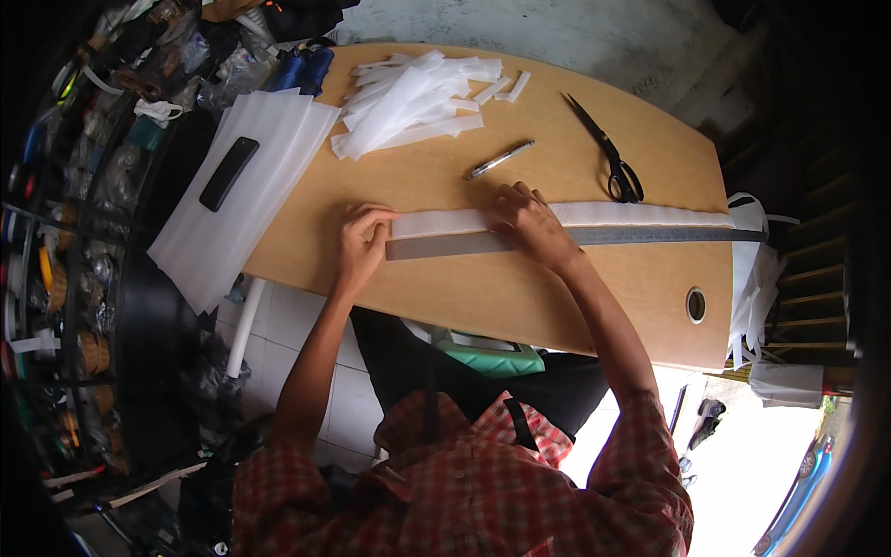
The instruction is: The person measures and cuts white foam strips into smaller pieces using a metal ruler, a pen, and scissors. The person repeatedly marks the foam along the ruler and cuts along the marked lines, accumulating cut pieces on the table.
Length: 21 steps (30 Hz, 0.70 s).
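White foam strip lies along long steel ruler on tan wooden table, left hand curled at its end, right hand flat pressing; cut strips pile done, scissors idle.

White foam strip, grey metal ruler, black scissors, tan wooden table, red checked shirt

A dark, flat rectangular phone lay screen-up and unlit on white foam sheets at the table's left end; clear plastic packages crowded the shelf beyond, contents indistinct.
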Available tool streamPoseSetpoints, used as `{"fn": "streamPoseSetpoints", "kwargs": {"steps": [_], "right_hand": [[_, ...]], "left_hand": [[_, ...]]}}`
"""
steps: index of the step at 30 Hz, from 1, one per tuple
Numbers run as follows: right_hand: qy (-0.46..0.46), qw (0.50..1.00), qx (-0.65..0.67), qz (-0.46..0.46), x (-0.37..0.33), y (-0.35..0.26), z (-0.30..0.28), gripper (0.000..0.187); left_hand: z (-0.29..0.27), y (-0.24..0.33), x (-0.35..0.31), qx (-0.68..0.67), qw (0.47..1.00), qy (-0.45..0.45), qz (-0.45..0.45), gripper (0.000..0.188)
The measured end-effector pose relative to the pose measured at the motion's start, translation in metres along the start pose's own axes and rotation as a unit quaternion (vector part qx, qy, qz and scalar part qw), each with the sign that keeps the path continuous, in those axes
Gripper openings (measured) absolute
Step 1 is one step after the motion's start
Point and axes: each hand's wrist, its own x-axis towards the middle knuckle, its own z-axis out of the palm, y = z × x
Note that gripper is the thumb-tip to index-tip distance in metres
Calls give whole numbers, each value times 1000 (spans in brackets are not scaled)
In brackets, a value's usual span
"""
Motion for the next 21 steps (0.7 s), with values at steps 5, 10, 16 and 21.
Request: {"fn": "streamPoseSetpoints", "kwargs": {"steps": [5,10,16,21], "right_hand": [[-7,999,51,-12,2,-10,-4,24],[21,997,74,-20,5,8,2,27],[134,979,-151,17,39,55,-10,37],[89,979,-184,24,47,87,-2,36]], "left_hand": [[2,2,1,8,1000,-6,11,29],[3,-2,1,42,998,-7,54,32],[4,8,2,64,995,-37,64,45],[7,8,4,66,994,-45,74,50]]}}
